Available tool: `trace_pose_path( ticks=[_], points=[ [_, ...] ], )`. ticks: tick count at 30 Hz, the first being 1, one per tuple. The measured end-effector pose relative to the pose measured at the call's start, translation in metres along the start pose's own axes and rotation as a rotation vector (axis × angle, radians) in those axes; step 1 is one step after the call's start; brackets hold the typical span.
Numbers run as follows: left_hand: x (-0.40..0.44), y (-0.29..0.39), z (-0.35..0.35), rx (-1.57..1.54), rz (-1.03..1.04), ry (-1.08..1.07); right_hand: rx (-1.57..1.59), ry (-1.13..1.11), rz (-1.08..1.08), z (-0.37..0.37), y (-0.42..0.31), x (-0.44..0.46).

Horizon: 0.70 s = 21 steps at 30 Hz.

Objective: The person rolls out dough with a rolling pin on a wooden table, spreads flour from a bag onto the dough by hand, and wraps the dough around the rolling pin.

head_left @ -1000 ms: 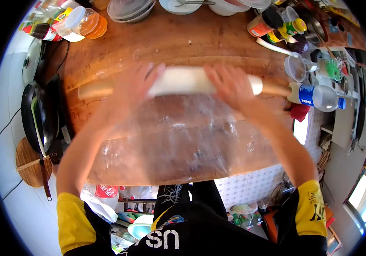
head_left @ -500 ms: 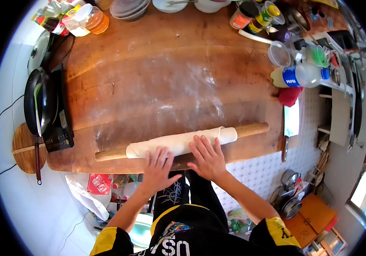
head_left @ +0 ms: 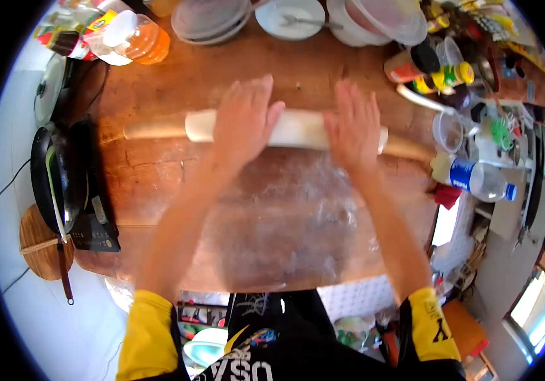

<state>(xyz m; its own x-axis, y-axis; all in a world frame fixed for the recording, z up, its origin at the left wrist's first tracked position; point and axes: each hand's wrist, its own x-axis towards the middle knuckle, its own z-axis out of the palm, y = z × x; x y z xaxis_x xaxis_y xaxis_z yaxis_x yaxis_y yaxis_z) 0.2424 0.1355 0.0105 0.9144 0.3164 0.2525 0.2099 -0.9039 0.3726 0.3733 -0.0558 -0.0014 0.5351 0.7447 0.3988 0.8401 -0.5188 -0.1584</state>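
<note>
A wooden rolling pin (head_left: 155, 131) lies crosswise towards the far part of the wooden table, with a sheet of pale dough (head_left: 298, 129) wrapped around its middle. My left hand (head_left: 245, 120) rests on the dough left of its centre, palm down, fingers stretched forward. My right hand (head_left: 354, 125) lies flat on the dough near its right end, fingers also stretched out. Both bare ends of the pin stick out past the dough. White flour smears (head_left: 317, 209) mark the wood between my forearms.
Bowls (head_left: 212, 19) and a white dish with a fork (head_left: 290, 19) line the far edge. Jars (head_left: 412, 62) and a Pepsi bottle (head_left: 474, 178) stand or lie at the right. A black pan (head_left: 63, 178) is at the left.
Half a second ago the wrapped pin and both my hands were at the near edge; now they are far forward. The camera view has shifted too.
</note>
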Motion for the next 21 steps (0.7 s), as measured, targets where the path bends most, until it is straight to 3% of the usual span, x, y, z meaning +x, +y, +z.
trace_pose_path(
  ticks=[1, 2, 4, 5, 6, 8, 9, 11, 12, 13, 16, 18, 21],
  points=[
    [0.005, -0.014, -0.005, 0.049, 0.231, 0.058, -0.004, -0.018, 0.022, -0.006, -0.001, -0.007],
    [0.013, -0.026, -0.007, 0.043, 0.246, 0.062, 0.050, -0.057, -0.059, -0.011, 0.003, -0.004],
    [0.023, -0.041, -0.008, 0.148, 0.569, -0.213, 0.088, -0.098, -0.140, -0.014, 0.018, 0.005],
    [0.032, -0.046, -0.004, 0.269, 0.633, -0.143, 0.039, -0.188, -0.223, -0.007, 0.030, 0.017],
    [0.042, -0.048, -0.003, 0.271, 0.639, -0.139, -0.008, -0.277, -0.306, 0.002, 0.040, 0.026],
    [0.054, -0.042, -0.010, 0.309, 0.480, -0.369, 0.033, -0.313, -0.315, -0.004, 0.044, 0.038],
    [0.050, -0.037, -0.014, 0.356, 0.497, -0.401, 0.023, -0.322, -0.342, -0.008, 0.043, 0.034],
    [0.000, -0.023, -0.021, 0.358, 0.565, -0.294, 0.126, -0.224, -0.431, -0.029, 0.032, 0.002],
    [-0.033, -0.012, -0.027, 0.365, 0.630, -0.175, 0.079, -0.239, -0.445, -0.040, 0.023, -0.033],
    [-0.074, 0.004, -0.032, 0.334, 0.601, -0.188, 0.029, -0.251, -0.458, -0.048, 0.013, -0.075],
    [-0.222, 0.051, -0.024, 0.199, 0.588, -0.164, -0.010, -0.192, -0.319, -0.095, -0.042, -0.215],
    [-0.287, 0.108, -0.025, 0.087, 0.370, -0.154, 0.104, -0.303, -0.111, -0.115, -0.074, -0.284],
    [-0.316, 0.131, -0.021, 0.025, 0.212, -0.240, 0.149, -0.344, 0.016, -0.118, -0.095, -0.318]
  ],
)
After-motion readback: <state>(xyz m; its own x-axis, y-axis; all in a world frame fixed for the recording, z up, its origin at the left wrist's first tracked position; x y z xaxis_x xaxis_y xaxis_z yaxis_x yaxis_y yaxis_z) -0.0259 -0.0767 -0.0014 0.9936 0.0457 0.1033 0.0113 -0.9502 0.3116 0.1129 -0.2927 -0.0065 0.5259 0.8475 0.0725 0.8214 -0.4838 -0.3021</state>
